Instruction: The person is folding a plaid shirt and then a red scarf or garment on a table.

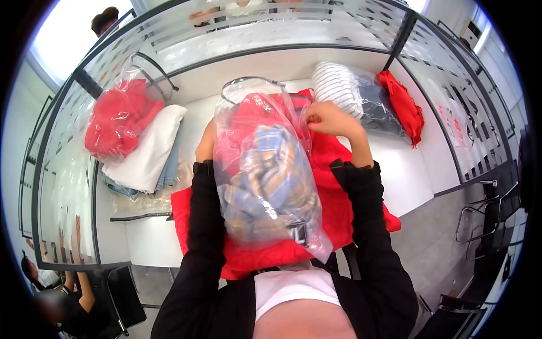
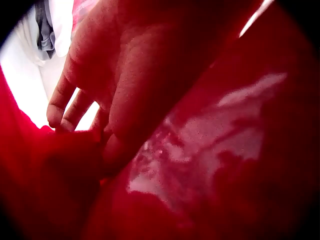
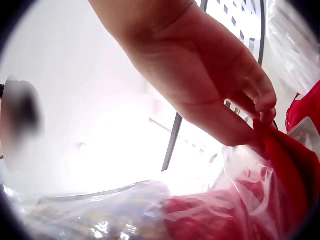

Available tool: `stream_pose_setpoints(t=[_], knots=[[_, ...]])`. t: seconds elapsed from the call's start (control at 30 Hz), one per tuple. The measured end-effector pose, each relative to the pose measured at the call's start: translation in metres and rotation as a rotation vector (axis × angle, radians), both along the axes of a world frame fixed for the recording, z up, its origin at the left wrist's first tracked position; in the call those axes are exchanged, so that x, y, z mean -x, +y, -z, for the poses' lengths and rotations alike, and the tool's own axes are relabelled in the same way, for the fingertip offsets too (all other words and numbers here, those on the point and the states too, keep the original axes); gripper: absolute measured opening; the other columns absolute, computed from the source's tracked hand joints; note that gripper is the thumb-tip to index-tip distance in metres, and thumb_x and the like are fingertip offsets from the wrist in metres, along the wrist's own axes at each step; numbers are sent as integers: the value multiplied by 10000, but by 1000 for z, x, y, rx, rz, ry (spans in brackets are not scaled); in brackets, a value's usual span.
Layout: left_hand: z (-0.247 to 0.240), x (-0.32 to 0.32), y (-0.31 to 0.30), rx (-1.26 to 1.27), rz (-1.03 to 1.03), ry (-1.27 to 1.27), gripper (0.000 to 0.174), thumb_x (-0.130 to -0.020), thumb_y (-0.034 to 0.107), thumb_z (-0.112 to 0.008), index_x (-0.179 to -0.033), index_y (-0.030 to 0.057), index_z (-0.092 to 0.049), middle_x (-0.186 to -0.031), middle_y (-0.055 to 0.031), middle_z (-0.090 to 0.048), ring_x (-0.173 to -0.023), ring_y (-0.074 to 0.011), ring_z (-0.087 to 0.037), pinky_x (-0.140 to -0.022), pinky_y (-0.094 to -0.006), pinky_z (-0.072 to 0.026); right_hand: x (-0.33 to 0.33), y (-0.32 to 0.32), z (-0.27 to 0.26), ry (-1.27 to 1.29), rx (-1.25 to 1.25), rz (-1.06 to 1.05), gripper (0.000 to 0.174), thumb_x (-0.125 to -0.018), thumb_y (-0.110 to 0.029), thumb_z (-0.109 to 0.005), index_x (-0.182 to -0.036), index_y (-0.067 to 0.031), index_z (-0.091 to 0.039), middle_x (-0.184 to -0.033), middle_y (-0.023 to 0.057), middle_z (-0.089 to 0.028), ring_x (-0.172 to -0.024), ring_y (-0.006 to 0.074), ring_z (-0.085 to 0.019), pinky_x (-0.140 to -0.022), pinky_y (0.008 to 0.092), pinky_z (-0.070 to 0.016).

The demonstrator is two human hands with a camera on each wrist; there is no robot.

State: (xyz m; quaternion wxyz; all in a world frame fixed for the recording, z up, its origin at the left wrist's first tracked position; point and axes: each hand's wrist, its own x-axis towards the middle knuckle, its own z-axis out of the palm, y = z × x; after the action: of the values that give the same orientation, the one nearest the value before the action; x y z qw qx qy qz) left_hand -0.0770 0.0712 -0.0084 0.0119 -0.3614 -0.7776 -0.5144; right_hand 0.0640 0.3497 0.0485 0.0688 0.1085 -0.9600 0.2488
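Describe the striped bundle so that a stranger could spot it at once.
On the white table, look just beyond the person's right hand, towards the back partition. A row of cloth lies there. The striped bundle is its leftmost piece: white with thin dark lines, unlike the plain dark cloth and bright red cloth beside it.

In the head view, the clear bag (image 1: 271,226) is hiding the left hand's (image 1: 206,142) fingers from me, and the top edge is cutting off the people (image 1: 244,7) beyond the partition (image 1: 333,40). Red cloth (image 2: 60,175) is covering some fingertips in the left wrist view, while 1 head (image 3: 22,115) is showing only as a blur in the right wrist view.
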Motion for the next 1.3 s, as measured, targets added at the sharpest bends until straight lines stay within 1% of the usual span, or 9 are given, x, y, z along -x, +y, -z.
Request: stream_pose_setpoints(t=[0.13, 0.27, 0.33, 0.43, 0.67, 0.7, 1.0, 1.2, 1.3], knots=[[19, 30, -1, -124, 115, -553, 451, -898, 351, -421, -1090, -40, -540, -1030, -89, -601, -912, -153, -516, -827, -280, -389, -5, -13, -18, 139, 105, 332, 205, -764, -190, -632, -763, 13, -604, -701, 115, -595, -604, 187, -584, -567, 309, -450], [-31, -2, 3, 52, 42, -491, 398, -892, 294, -421, -1082, -32, -550, -1012, -101, -606, -902, -160, -527, -806, -279, -406, -28, -55, -59, -262, 464, 328, 441, -774, -325, -667, -989, 41, -550, -719, 152, -622, -638, 164, -622, -587, 256, -478], [-5, 7, -4, 29, 16, -187, 366, -875, 248, -448, -1108, -18, -543, -1038, -114, -604, -924, -177, -542, -816, -287, -413, -17, -56, -38, -280, 180, 205, 938, -669, -560, -681, -1254, 95, -352, -1012, 282, -571, -898, 314, -606, -784, 343, -472], [18, 18, -9, -5, 5, 47, 355, -861, 219, -473, -1128, -6, -537, -1056, -126, -602, -943, -190, -552, -825, -292, -418, -10, -78, -20, -330, 279, 82, 1105, -666, -587, -669, -1322, 133, -148, -1139, 341, -479, -1071, 378, -512, -928, 352, -385], [13, 25, -3, -13, 190, -203, 363, -842, 198, -511, -1153, 12, -527, -1076, -146, -597, -974, -208, -558, -838, -300, -422, 9, -82, 28, -326, 609, -59, 812, -696, -245, -721, -1318, 48, -289, -1166, 175, -521, -1070, 204, -502, -910, 288, -388], [12, 30, 0, -13, 229, -239, 365, -840, 195, -516, -1157, 15, -526, -1079, -148, -596, -979, -211, -559, -840, -301, -422, 8, -92, 31, -290, 720, 48, 562, -626, -114, -692, -1128, 49, -499, -1029, 145, -598, -936, 203, -570, -829, 287, -438], [-5, 50, 0, 288, 308, -95, 482, -820, 356, -588, -1150, 11, -526, -1090, -167, -593, -1025, -251, -561, -856, -320, -429, -34, -77, -47, -61, 1219, 184, 295, -612, 53, -594, -898, 1, -645, -759, 28, -637, -627, 91, -571, -588, 224, -459], [-9, 41, 6, 425, 180, -64, 599, -805, 468, -586, -1154, -15, -527, -1167, -187, -544, -1086, -305, -515, -909, -343, -409, -71, -2, -147, 941, 296, 486, 78, -722, -44, -638, -788, -15, -669, -659, -56, -572, -572, 11, -468, -487, 189, -354], [-11, 39, 6, 424, 165, -55, 583, -794, 456, -600, -1129, -18, -546, -1147, -195, -552, -1071, -316, -520, -905, -348, -411, -74, 73, -170, 1071, -337, 572, 260, -731, -90, -643, -976, -4, -623, -786, 44, -640, -669, 154, -579, -635, 244, -446]])
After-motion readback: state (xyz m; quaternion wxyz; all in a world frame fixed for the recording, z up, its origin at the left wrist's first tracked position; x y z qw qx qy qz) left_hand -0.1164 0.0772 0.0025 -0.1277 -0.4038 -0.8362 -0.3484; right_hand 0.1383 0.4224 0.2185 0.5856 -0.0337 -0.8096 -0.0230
